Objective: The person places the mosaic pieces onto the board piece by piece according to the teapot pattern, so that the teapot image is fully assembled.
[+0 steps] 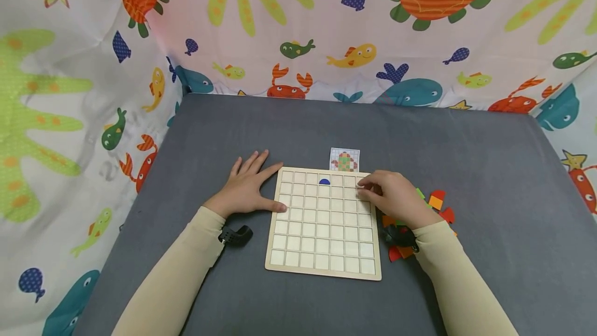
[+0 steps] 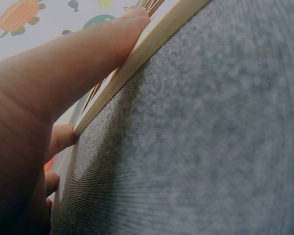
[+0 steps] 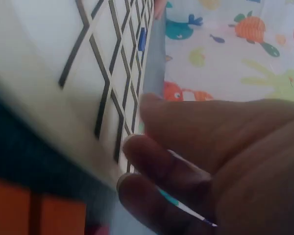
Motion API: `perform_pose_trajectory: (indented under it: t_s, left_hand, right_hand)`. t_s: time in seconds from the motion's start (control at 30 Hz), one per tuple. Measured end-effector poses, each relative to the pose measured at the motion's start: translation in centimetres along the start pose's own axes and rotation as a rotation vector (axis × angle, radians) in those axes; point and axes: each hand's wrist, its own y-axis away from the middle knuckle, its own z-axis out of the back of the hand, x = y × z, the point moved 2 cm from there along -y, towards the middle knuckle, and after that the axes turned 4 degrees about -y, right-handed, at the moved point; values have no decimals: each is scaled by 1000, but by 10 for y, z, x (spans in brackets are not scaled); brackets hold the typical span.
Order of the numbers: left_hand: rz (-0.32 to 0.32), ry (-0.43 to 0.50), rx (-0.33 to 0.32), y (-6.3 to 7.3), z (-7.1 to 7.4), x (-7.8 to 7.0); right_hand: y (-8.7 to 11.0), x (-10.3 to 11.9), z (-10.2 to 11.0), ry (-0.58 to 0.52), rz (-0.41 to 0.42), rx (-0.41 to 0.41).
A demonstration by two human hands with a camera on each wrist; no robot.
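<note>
A wooden grid board (image 1: pixel 323 224) lies on the grey table. One blue half-round piece (image 1: pixel 324 182) sits in a cell near the middle of its top row. My left hand (image 1: pixel 247 188) is spread at the board's upper left, its thumb resting on the left rim and the other fingers reaching to the corner and the cloth. My right hand (image 1: pixel 396 196) hovers at the board's upper right edge, fingers loosely bent. In the right wrist view a gap shows between thumb (image 3: pixel 161 115) and fingers, with no piece visible there.
A small card (image 1: pixel 344 159) with a coloured grid pattern lies against the board's top edge. Red, orange and green pieces (image 1: pixel 436 201) are heaped right of the board, partly hidden under my right hand and wrist. A sea-animal print curtain (image 1: pixel 322 30) hangs behind the table.
</note>
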Motion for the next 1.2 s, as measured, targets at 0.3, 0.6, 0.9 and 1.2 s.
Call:
perform_pose_trajectory:
  t_s: [0.3,0.6,0.9,1.2]
  left_hand:
    - [5,0,-7,4,3,2]
    - [-2,-2,19,7,0,-1]
    - [-5,-1,6,1,1,-1]
    - [-6,2,-4,2,0,0]
  right_hand:
    - [19,-10,8,4,-46,29]
    - [37,-14,15,29,-4,95]
    - [35,-18,25,-47,-103,186]
    - [34,-17,26,-35,-133,170]
